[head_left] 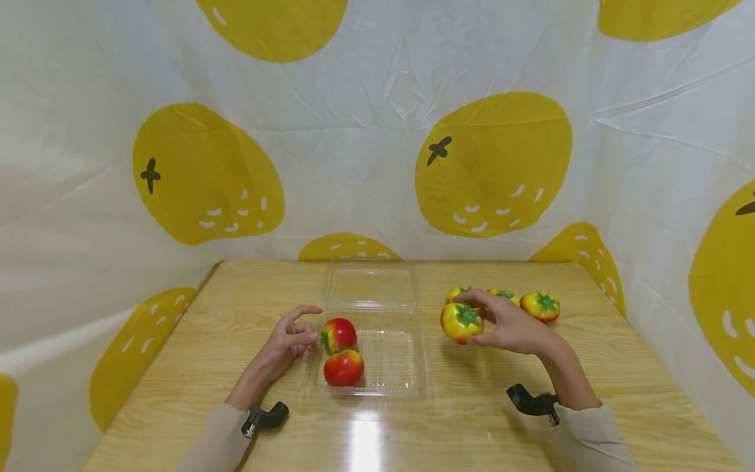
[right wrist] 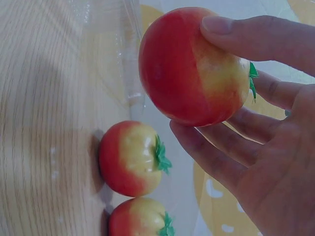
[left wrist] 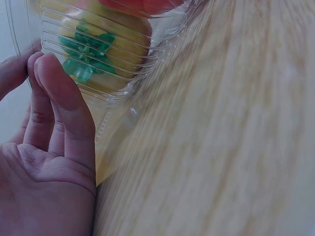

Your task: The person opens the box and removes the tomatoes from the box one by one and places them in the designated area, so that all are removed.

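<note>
Tomato (head_left: 461, 324) in right hand (head_left: 512, 324) is glossy, round.

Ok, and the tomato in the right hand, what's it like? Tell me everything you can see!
The tomato is round and shiny, red below and yellow around the top, where green pointed leaves spread like a star. It looks like smooth plastic. The thumb and fingers of the right hand hold it above the table, leaves facing the head camera, to the right of the clear box.
</note>
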`<state>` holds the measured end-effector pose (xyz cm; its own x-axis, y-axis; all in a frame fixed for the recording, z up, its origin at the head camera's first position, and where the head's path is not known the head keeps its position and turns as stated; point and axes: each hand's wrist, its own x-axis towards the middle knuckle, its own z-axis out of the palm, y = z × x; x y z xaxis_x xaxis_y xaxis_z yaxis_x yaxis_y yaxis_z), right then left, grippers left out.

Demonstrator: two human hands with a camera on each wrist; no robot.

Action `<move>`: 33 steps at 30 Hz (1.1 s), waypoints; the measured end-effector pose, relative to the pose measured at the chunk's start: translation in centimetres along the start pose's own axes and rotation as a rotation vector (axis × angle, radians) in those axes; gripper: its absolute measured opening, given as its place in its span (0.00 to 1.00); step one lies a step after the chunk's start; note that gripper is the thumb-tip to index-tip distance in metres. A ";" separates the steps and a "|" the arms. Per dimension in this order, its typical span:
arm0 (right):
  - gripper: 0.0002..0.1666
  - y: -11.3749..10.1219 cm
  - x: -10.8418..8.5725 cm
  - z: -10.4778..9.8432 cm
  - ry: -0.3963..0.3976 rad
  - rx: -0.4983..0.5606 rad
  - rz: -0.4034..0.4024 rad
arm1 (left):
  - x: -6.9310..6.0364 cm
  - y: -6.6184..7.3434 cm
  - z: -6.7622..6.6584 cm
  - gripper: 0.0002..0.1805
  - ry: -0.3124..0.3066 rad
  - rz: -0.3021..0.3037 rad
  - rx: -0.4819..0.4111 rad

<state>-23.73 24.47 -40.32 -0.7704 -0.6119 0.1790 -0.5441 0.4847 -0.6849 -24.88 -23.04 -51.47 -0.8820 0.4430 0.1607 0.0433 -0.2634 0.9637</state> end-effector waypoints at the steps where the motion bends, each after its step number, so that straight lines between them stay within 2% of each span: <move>1: 0.38 0.1 0.0 0.0 0.000 0.003 0.003 | 0.0 0.0 0.0 0.26 0.003 -0.004 0.003; 7: 0.40 0.3 -0.2 -0.1 -0.002 0.002 0.038 | -0.2 0.0 0.0 0.26 0.007 -0.011 0.004; 14: 0.39 0.8 -0.4 -0.4 0.003 -0.014 0.030 | -0.2 0.1 0.1 0.26 0.004 -0.007 -0.010; 23: 0.39 2.3 -0.8 -0.7 0.000 -0.003 0.078 | 0.0 0.2 0.0 0.26 -0.004 -0.015 -0.006; 33: 0.38 3.5 -0.8 -0.7 -0.033 0.008 0.093 | 0.0 0.2 0.1 0.25 -0.005 -0.012 -0.010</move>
<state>-25.26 27.07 -42.38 -0.8061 -0.5848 0.0907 -0.4678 0.5359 -0.7028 -24.87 -23.04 -51.22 -0.8801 0.4505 0.1498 0.0274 -0.2667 0.9634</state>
